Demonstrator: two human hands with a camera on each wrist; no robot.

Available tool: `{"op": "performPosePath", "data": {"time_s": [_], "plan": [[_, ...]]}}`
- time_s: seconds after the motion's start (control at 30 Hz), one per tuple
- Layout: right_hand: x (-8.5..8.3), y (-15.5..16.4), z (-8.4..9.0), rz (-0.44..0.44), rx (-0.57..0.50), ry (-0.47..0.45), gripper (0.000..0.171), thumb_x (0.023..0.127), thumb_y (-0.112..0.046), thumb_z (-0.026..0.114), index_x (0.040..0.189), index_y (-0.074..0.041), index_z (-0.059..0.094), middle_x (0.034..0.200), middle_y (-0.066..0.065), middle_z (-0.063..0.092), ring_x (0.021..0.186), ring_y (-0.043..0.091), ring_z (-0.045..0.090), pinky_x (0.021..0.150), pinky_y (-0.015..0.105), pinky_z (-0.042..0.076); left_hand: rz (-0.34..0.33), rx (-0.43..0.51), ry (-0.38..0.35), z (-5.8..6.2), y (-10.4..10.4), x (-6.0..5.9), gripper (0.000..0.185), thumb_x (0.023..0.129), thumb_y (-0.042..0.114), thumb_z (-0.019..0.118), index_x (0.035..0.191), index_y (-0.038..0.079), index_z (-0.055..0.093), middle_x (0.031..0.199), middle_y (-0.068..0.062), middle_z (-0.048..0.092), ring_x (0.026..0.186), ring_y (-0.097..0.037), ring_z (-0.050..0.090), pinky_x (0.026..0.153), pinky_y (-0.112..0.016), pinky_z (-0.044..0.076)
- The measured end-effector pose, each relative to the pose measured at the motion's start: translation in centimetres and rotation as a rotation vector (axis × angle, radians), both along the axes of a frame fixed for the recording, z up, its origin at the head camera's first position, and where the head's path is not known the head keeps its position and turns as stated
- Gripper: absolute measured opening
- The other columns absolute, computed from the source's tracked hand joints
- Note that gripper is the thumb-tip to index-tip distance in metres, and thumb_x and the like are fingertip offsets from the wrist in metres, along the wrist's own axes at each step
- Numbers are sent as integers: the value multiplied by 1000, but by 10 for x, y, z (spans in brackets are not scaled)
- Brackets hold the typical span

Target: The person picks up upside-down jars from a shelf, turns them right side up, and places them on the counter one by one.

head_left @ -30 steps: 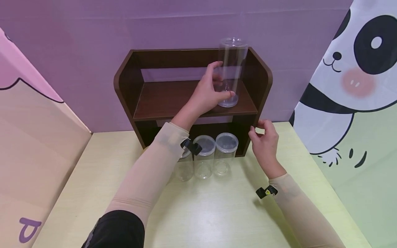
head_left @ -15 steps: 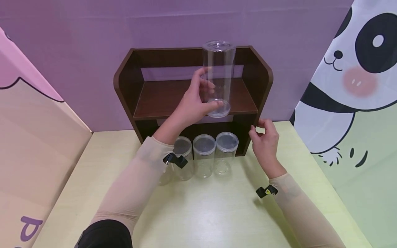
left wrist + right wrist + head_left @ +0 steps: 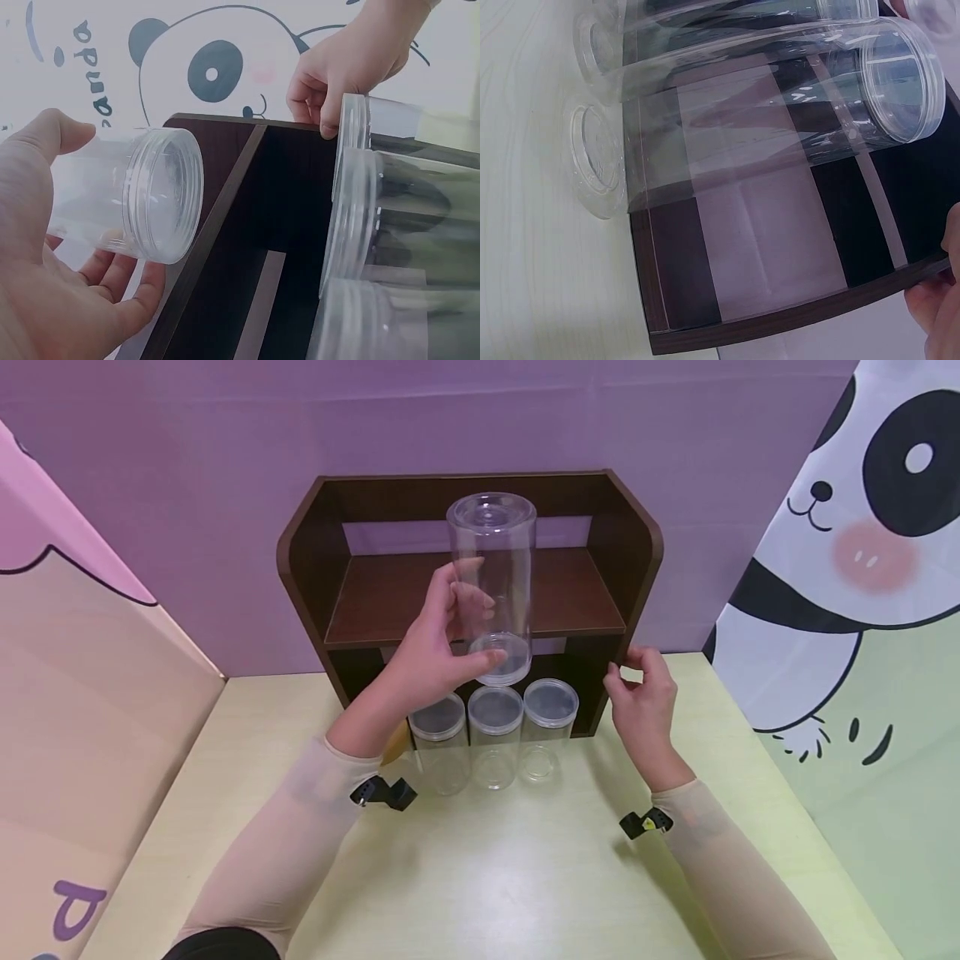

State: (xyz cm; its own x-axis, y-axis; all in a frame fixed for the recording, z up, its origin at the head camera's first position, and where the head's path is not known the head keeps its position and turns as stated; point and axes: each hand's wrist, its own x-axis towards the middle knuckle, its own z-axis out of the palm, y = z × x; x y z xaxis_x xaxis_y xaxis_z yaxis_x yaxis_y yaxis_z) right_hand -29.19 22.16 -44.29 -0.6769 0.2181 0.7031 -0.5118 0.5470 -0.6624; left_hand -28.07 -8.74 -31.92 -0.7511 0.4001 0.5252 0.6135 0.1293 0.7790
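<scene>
While your left hand (image 3: 431,652) grips the clear jar (image 3: 492,585) near its base, upright in the air before the shelf (image 3: 375,610) and above three standing jars (image 3: 495,735), your right hand (image 3: 641,697) pinches the shelf's right side panel, well apart from it.

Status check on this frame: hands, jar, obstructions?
Left hand holds clear jar in front of shelf. Right hand grips shelf's side. Three jars directly below.

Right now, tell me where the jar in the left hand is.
In the head view the clear jar is held upright by the left hand, in front of the shelf unit, above three standing jars.
</scene>
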Motion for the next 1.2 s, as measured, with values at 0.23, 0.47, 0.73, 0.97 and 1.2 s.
{"op": "performPosePath", "data": {"time_s": [0.23, 0.47, 0.73, 0.97, 1.2], "plan": [[0, 0, -1, -2, 4, -6, 14, 100, 6, 70, 113, 8, 67, 114, 21, 71, 108, 33, 72, 77, 3, 52, 4, -54, 3, -7, -10, 13, 97, 90, 12, 85, 167, 27, 29, 137, -4, 57, 130, -19, 59, 111, -46, 55], [0, -1, -2, 6, -9, 0, 14, 99, 7, 70, 113, 9, 66, 113, 22, 71, 107, 32, 72, 78, 4, 52, -2, -84, -13, -15, -18, 27, 97, 90, 10, 86, 167, 27, 30, 140, -5, 57, 133, -19, 57, 114, -48, 53], [0, -1, -2, 3, -5, 8, 14, 99, 6, 70, 113, 9, 67, 113, 22, 71, 107, 33, 72, 77, 3, 52, -16, -65, -45, -25, -22, 41, 101, 88, 5, 88, 168, 25, 31, 141, -4, 58, 132, -20, 58, 114, -50, 52], [-1, -1, -2, 6, -7, 9, 15, 99, 7, 70, 113, 9, 67, 114, 22, 71, 107, 33, 72, 77, 3, 52, -33, -72, -50, -36, -26, 54, 98, 87, 7, 89, 166, 19, 32, 141, -9, 60, 132, -22, 60, 114, -54, 53], [-1, 0, -2, 5, -6, -3, 15, 99, 6, 70, 114, 9, 67, 113, 22, 71, 107, 33, 72, 78, 4, 52, -61, -84, -79, -44, -33, 62, 79, 85, 4, 89, 146, 12, 40, 142, -9, 59, 132, -30, 60, 111, -52, 56]]}}
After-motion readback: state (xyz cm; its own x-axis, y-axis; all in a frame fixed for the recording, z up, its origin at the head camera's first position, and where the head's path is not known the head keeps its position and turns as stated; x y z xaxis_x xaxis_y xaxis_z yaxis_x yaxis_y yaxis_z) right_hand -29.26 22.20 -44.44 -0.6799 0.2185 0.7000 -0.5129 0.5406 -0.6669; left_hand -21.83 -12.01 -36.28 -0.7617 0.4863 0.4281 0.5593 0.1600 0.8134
